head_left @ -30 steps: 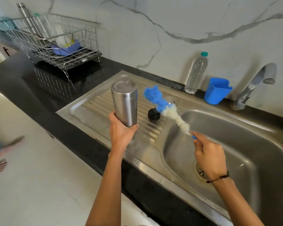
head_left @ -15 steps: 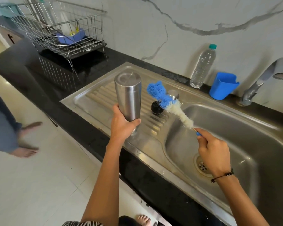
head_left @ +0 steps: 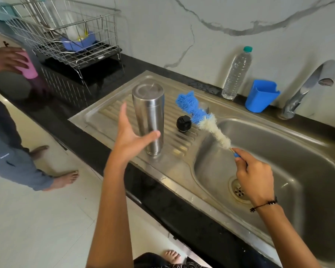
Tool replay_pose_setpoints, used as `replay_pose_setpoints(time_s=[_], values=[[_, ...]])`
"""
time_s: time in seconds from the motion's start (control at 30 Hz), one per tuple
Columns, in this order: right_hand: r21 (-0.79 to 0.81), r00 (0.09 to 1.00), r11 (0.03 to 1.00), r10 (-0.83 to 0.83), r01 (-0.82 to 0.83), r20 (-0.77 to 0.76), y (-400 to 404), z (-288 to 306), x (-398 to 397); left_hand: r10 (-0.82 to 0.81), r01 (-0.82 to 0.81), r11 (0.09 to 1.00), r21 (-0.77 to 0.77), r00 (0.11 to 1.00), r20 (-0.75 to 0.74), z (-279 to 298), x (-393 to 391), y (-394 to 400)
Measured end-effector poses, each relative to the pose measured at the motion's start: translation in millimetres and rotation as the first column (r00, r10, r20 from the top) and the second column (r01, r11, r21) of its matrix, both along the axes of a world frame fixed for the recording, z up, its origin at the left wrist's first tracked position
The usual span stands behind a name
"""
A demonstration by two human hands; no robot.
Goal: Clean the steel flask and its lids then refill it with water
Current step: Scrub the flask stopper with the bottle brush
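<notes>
The steel flask [head_left: 149, 117] stands bottom-up on the ribbed drainboard [head_left: 108, 113]. My left hand [head_left: 130, 136] is spread just left of it, fingers straight, with the thumb against the flask's lower side. My right hand [head_left: 255, 178] grips the blue handle of a bottle brush [head_left: 201, 115] over the sink basin [head_left: 288, 151], and the brush's white and blue bristles point up and left. A black lid [head_left: 183, 123] lies on the drainboard under the brush head. A small steel piece behind the bristles is mostly hidden.
A plastic water bottle [head_left: 237, 74], a blue holder [head_left: 261, 97] and the tap [head_left: 307, 84] line the back wall. A wire dish rack [head_left: 66, 35] stands at the far left. Another person at the left edge holds a pink cup [head_left: 27, 64] over the counter.
The flask was set down on the drainboard and my left hand let go, opening beside it. The other person came closer from the left. The brush barely moved.
</notes>
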State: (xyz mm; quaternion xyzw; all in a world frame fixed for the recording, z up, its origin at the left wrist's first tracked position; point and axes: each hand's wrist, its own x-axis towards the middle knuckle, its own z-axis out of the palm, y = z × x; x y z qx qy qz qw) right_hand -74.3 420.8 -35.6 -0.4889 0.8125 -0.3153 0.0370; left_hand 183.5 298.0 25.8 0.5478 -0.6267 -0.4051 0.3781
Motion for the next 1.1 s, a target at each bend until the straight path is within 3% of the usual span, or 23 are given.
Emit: replay_pose_setpoints(time_s=[0.07,0.13,0.2,0.27,0.33,0.4,0.53,0.63,0.73,0.87,1.1], values=[[0.01,1.0,1.0,-0.021,0.021,0.012,2.6,0.3,-1.8,0.09,-0.119,0.942,-0.314,0.991,-0.104,35.3,5.9,9.1],[0.021,0.999,0.999,-0.044,0.044,0.022,5.1,-0.1,-3.2,0.078,-0.212,0.732,-0.647,0.97,-0.229,69.4,4.4,18.3],[0.022,0.997,0.998,-0.067,0.066,0.029,7.3,-0.4,-4.7,-0.023,-0.197,0.553,-0.81,0.968,-0.251,87.4,-10.6,22.3],[0.02,0.996,0.996,-0.085,0.085,0.026,9.3,-0.1,-6.4,-0.133,-0.14,0.478,-0.867,0.964,-0.229,94.3,-37.7,24.0],[0.016,0.994,0.994,-0.111,0.111,0.015,12.4,0.9,-10.3,-0.226,-0.045,0.494,-0.868,0.958,-0.178,88.5,-68.7,23.6],[0.004,0.99,0.99,-0.14,0.14,-0.002,17.4,2.2,-15.4,-0.249,0.087,0.567,-0.819,0.966,-0.07,68.4,-95.5,16.3],[-0.023,0.98,0.98,-0.199,0.199,-0.006,33.0,5.2,-22.9,-0.21,0.299,0.815,-0.497,0.951,0.227,12.5,-127.2,-19.4],[-0.034,0.967,0.968,-0.252,0.25,-0.036,42.7,5.4,-26.7,-0.18,0.341,0.919,-0.195,0.806,0.564,-22.9,-140.6,-47.5],[-0.024,0.955,0.957,-0.29,0.289,-0.06,47.2,5.6,-28.7,-0.223,0.296,0.955,0.022,0.668,0.71,-45.9,-151.0,-65.1],[-0.004,0.945,0.948,-0.319,0.319,-0.073,42.3,14.5,-28.1,-0.204,0.246,0.968,0.059,0.622,0.756,-67.3,-162.8,-74.9],[0.083,0.925,0.94,-0.306,0.331,-0.226,9.5,63.6,-52.2,-0.091,0.149,0.984,-0.093,0.887,0.452,-65.3,-167.1,-80.1]])
